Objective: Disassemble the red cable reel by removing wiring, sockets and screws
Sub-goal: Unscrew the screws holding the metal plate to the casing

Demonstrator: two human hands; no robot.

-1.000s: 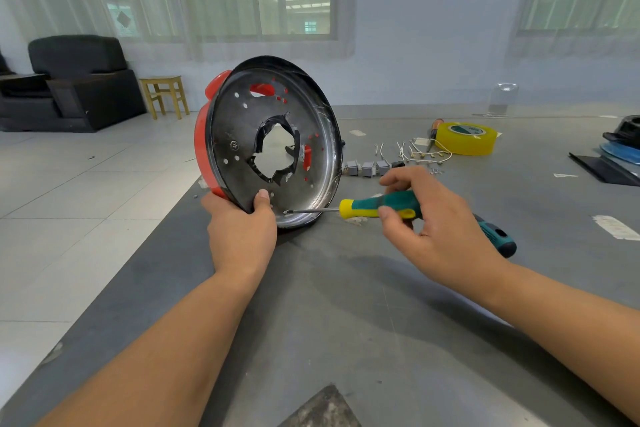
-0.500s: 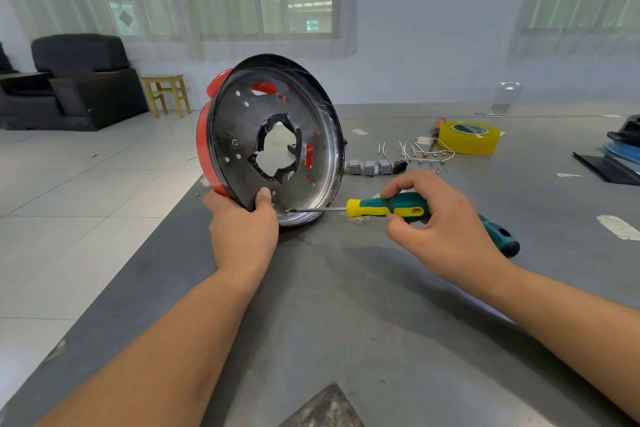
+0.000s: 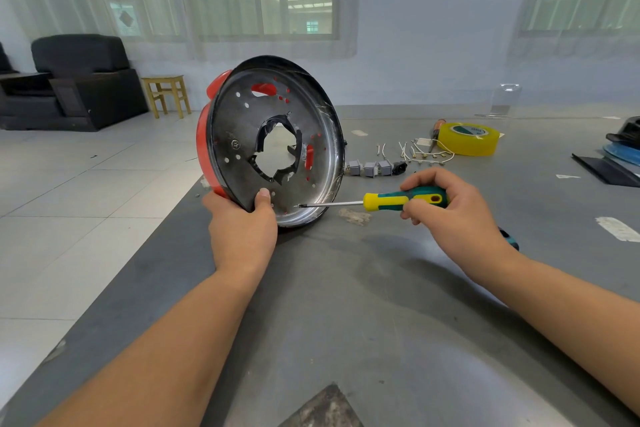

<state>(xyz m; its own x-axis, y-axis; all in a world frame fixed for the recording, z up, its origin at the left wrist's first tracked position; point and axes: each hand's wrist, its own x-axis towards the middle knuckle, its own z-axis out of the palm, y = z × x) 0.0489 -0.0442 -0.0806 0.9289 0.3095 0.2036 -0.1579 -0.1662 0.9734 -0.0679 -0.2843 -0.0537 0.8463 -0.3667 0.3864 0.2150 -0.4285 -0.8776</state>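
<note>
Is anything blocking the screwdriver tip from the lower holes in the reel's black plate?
Nothing visible. The yellow-and-green-handled screwdriver, gripped by the right hand, has its tip at the lower face of the black metal plate of the red cable reel. The left hand grips the rim beside it.

reel [image 3: 242,135] left, sockets [image 3: 370,168] apparently behind screwdriver [image 3: 401,200]

A grey bench [image 3: 346,305] carries a roll of yellow tape [image 3: 468,139] toward its far edge. A clear plastic stand [image 3: 504,101] sits upright at the far edge. Black and blue items [image 3: 620,149] lie at the right edge. Beyond the bench, on the tiled floor: a black armchair [image 3: 74,80] and a small wooden stool [image 3: 166,94].
</note>
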